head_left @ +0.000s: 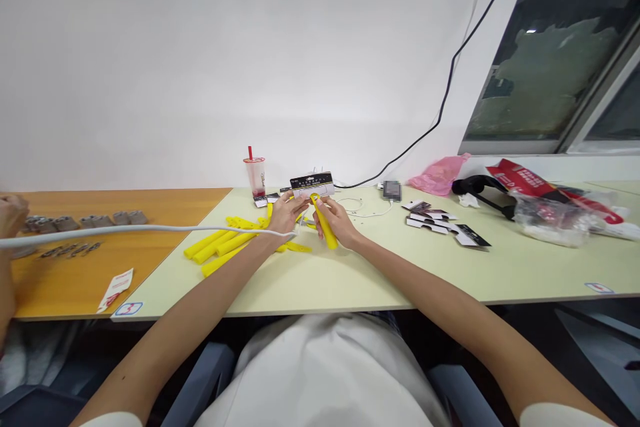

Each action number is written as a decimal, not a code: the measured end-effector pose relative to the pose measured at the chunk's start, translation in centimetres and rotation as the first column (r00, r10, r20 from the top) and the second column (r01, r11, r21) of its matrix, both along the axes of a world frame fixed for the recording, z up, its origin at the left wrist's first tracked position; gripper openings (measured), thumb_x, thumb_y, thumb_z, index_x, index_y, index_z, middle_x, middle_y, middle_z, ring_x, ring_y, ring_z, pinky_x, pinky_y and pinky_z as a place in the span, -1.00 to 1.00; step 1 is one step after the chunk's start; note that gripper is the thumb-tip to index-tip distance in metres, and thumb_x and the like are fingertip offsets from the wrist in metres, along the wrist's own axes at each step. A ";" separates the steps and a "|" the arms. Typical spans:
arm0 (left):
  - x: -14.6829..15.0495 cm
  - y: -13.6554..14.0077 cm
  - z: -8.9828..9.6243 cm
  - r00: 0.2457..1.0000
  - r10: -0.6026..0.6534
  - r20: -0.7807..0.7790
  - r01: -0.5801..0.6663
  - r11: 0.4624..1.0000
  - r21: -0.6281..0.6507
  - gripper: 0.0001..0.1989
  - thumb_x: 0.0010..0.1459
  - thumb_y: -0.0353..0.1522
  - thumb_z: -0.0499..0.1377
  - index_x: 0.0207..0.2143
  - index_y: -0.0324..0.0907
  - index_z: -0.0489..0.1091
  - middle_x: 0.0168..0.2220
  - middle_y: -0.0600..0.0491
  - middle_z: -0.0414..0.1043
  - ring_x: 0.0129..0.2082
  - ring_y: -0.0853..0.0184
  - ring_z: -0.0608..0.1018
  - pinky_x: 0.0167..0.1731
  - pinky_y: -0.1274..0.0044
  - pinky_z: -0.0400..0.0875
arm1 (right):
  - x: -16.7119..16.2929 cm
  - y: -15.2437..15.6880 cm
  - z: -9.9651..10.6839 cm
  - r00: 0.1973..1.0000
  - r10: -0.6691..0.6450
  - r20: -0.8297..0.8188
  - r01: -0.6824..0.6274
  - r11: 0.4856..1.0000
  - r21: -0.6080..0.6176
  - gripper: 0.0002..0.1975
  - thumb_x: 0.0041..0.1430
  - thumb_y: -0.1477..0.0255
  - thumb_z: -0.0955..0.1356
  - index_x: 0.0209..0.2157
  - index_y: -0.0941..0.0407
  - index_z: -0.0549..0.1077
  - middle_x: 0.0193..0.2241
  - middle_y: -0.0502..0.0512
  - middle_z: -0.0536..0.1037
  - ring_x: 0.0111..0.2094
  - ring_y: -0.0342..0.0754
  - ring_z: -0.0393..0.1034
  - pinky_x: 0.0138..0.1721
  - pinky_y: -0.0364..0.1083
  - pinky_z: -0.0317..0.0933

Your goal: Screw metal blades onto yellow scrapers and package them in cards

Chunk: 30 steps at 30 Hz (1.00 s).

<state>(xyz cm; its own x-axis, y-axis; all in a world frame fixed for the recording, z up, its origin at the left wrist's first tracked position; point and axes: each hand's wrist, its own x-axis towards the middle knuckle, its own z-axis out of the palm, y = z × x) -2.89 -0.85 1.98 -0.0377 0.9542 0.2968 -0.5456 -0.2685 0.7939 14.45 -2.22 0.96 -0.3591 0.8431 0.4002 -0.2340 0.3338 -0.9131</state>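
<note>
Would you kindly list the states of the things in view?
Held yellow tube: gripped in the right hand
Printed card: apparently held by the left hand
Other yellow tubes: lying piled
Cup: upright, lidded, straw in
Loose cards: overlapping
Pink bag: crumpled
Clear plastic bag: crumpled
Device: cable plugged in

Through the head camera, I see my left hand [284,215] pinching the lower edge of a flat black-and-white printed card [313,182], while my right hand [340,221] grips a bright yellow rounded tube [328,233] just below it. Beside my left forearm, long yellow tubular pieces [215,247] lie piled on the pale green tabletop [400,280]. Near the wall stands a clear plastic cup with a red straw [257,177]; to my right, loose black-and-white cards [434,221] overlap.
</note>
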 end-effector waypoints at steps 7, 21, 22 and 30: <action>-0.1 -0.1 0.0 0.999 -0.026 -0.036 0.024 0.999 -0.047 -0.48 -0.04 -0.24 0.66 -0.15 -0.13 0.48 -0.08 -0.06 0.72 0.04 0.13 0.76 0.08 0.38 0.48 | 0.6 0.6 0.5 0.994 -0.090 -0.057 0.091 0.996 0.018 -0.40 0.27 -0.27 0.47 -0.13 -0.05 0.36 -0.54 -0.22 0.45 -0.74 -0.19 0.31 -0.68 -0.17 0.19; 0.3 -1.4 0.7 0.993 0.042 -0.113 -0.031 0.995 0.094 -0.33 0.00 -0.16 0.64 0.13 0.00 0.54 -0.07 0.04 0.64 -0.10 0.27 0.66 -0.08 0.43 0.56 | 0.6 0.8 0.2 0.987 -0.144 -0.075 0.148 0.988 0.053 -0.37 0.26 -0.29 0.47 -0.11 -0.03 0.35 -0.57 -0.23 0.43 -0.73 -0.18 0.28 -0.65 -0.14 0.18; 0.3 -1.4 0.8 0.992 0.036 -0.117 -0.025 0.995 0.096 -0.33 -0.01 -0.18 0.64 0.14 0.01 0.55 -0.05 0.03 0.64 -0.09 0.26 0.67 -0.08 0.44 0.56 | 0.6 0.8 0.2 0.987 -0.142 -0.073 0.146 0.988 0.054 -0.37 0.26 -0.29 0.47 -0.10 -0.03 0.35 -0.57 -0.23 0.44 -0.73 -0.18 0.28 -0.65 -0.14 0.19; 0.3 -1.2 0.4 0.989 0.028 -0.148 -0.002 0.984 0.177 -0.16 -0.13 -0.33 0.67 0.23 0.04 0.50 -0.02 0.04 0.65 -0.09 0.27 0.68 -0.08 0.48 0.57 | 0.6 0.8 0.3 0.986 -0.150 -0.079 0.158 0.983 0.098 -0.36 0.23 -0.30 0.49 -0.22 -0.01 0.36 -0.56 -0.17 0.45 -0.71 -0.18 0.29 -0.64 -0.14 0.19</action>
